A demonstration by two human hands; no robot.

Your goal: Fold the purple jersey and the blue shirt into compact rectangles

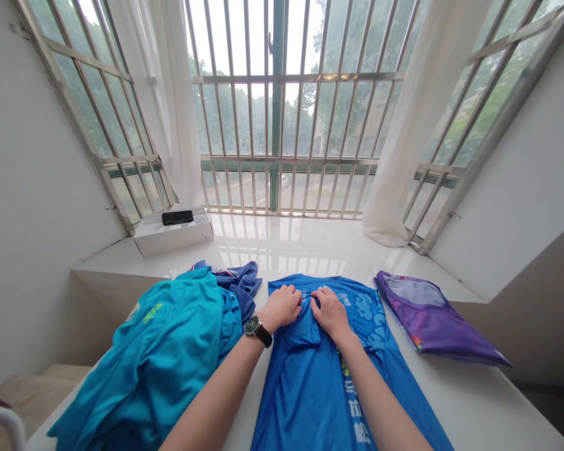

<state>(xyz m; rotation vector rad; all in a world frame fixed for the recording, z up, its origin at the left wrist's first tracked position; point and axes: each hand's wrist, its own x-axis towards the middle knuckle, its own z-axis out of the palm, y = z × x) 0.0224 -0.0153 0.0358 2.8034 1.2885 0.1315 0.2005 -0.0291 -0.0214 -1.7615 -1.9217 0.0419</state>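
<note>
- White, glossy stone makes up the window ledge (282,247), a broad flat slab that mirrors the daylight from the barred window (282,106) behind it; pale metal bars run upright and close together, with green trees beyond
- Sheer white curtains (169,94) hang bunched at either side of the window, the folds soft and reaching down to the ledge
- Plain white walls slant in on both sides of the ledge, and a beige floor shows below its left edge
- Laid flat on the ledge's near middle is the blue t-shirt (310,376), smooth sporty knit with white characters printed down its right half and pale cloud shapes near the shoulder
- The left hand (282,307), with a dark round wristwatch (258,329) on its wrist, is curled and pinching a fold of the blue t-shirt's sleeve at the top
- The right hand (329,311) sits just beside it, fingers bent and gripping the same folded cloth, the two hands almost touching
- Left of the blue t-shirt lies a rumpled heap of teal garments (160,363) with a darker blue piece on top
- Right of it rests a purple folded shirt (432,322), flat and shiny
- Far left on the ledge, by the window, stands a white oblong box (173,237) with a black device (177,217) on top
</note>
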